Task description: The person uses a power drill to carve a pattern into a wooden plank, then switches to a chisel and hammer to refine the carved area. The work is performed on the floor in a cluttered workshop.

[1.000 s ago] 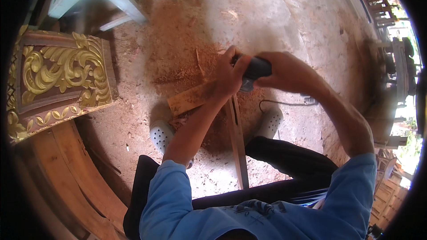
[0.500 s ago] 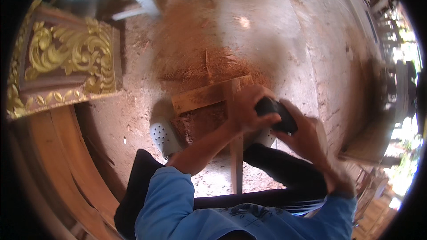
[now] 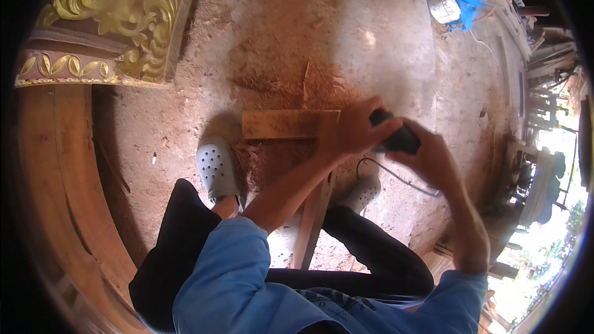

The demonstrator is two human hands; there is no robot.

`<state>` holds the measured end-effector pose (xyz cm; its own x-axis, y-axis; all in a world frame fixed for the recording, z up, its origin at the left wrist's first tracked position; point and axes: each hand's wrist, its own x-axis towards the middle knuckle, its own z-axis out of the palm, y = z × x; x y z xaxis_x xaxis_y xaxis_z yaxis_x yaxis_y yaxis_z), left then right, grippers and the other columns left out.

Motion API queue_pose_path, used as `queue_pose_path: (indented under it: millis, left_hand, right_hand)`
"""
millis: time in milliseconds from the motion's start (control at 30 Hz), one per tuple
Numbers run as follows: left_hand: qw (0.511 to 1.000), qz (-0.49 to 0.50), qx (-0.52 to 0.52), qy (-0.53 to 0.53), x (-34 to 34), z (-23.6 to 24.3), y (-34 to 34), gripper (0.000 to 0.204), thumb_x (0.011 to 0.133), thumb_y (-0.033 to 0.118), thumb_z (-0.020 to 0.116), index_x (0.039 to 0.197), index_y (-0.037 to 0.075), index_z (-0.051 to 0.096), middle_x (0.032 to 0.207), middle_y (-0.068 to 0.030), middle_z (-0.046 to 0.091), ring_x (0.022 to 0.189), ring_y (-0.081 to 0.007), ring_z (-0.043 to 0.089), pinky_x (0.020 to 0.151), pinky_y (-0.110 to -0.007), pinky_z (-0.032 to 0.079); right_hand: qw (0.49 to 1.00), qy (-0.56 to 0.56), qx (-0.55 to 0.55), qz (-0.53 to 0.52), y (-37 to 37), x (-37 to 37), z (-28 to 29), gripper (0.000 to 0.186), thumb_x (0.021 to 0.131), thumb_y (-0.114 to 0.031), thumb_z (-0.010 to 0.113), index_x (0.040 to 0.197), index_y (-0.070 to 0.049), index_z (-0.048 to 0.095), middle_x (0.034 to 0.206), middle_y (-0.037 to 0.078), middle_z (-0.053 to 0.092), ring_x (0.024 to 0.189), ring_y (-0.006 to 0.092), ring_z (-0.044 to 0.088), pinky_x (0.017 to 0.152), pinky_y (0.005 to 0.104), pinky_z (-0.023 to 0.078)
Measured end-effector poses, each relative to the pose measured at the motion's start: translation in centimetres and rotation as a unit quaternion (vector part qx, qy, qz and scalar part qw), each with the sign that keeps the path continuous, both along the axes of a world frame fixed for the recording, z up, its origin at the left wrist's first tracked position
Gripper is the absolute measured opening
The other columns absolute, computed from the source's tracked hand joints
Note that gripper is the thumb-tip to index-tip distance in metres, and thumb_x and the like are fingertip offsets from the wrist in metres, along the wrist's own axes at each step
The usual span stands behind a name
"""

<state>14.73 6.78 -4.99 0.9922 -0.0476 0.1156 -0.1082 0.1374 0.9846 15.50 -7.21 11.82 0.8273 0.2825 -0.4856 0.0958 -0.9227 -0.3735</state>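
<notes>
We hold the black, rounded handheld tool (image 3: 401, 140) just right of the flat, orange-brown wooden board (image 3: 281, 124), its long axis slanting down and away from the board's right end. Our right hand (image 3: 428, 156), farther from the board, curls around the tool's right end; our left hand (image 3: 354, 128), nearer, lies over the board's right end with its thumb across the tool. The left fingers are mostly hidden, so we cannot tell whether they also touch the board.

The board runs crosswise; from beneath our left forearm near its right end, a narrow brown wooden rail (image 3: 312, 222) extends toward our lap. Below the board, a grey perforated clog (image 3: 213, 167) stands to its left and a matching grey clog (image 3: 362, 196) to its right. The dusty concrete floor (image 3: 451, 111) spreads beyond and right of the board, where a dark, thin cord (image 3: 405, 180) curves below the tool.
</notes>
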Motion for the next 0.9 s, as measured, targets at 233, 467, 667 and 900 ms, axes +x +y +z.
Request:
queue_pose_path:
  millis: [233, 467, 667, 900]
  left_hand:
    - [0.996, -0.081, 0.028, 0.018, 0.5, -0.8, 0.8, 0.065, 0.087, 0.07, 0.065, 0.089, 0.005, 0.066, 0.072, -0.0119, 0.061, 0.069, -0.0208, 0.06, 0.066, -0.039, 0.049]
    - [0.979, -0.09, 0.119, -0.141, -6.4, -2.4, 0.2, 0.068, 0.074, 0.073, 0.074, 0.095, 0.009, 0.068, 0.087, -0.0142, 0.067, 0.081, -0.0338, 0.068, 0.073, -0.046, 0.053]
    - [0.95, -0.052, 0.083, -0.295, -11.5, -2.7, 0.3, 0.074, 0.071, 0.075, 0.076, 0.095, 0.006, 0.067, 0.095, -0.0117, 0.07, 0.089, -0.0331, 0.07, 0.08, -0.045, 0.056]
    - [0.944, -0.089, 0.07, -0.311, -13.6, -2.0, 0.2, 0.078, 0.073, 0.077, 0.073, 0.097, 0.003, 0.067, 0.097, -0.0141, 0.071, 0.089, -0.0348, 0.071, 0.081, -0.046, 0.057]
  right_hand:
    - [0.998, 0.059, 0.003, -0.023, -0.3, 1.1, 0.2, 0.06, 0.08, -0.033, 0.086, 0.13, -0.006, 0.066, 0.107, 0.019, 0.075, 0.098, 0.0305, 0.074, 0.089, 0.0421, 0.057]
    - [0.997, -0.056, -0.004, -0.043, -1.1, -11.7, -1.6, 0.08, 0.086, -0.039, 0.082, 0.149, -0.008, 0.045, 0.091, 0.024, 0.075, 0.081, 0.0417, 0.076, 0.071, 0.0481, 0.062]
    - [0.99, -0.119, 0.032, -0.064, -0.8, -20.0, -4.5, 0.084, 0.082, -0.025, 0.087, 0.151, -0.005, 0.043, 0.095, 0.021, 0.073, 0.083, 0.0377, 0.075, 0.069, 0.0449, 0.061]
    - [0.989, -0.105, 0.016, -0.099, -1.0, -23.9, -5.5, 0.086, 0.078, -0.022, 0.087, 0.151, -0.007, 0.045, 0.093, 0.017, 0.072, 0.084, 0.0344, 0.074, 0.07, 0.043, 0.06]
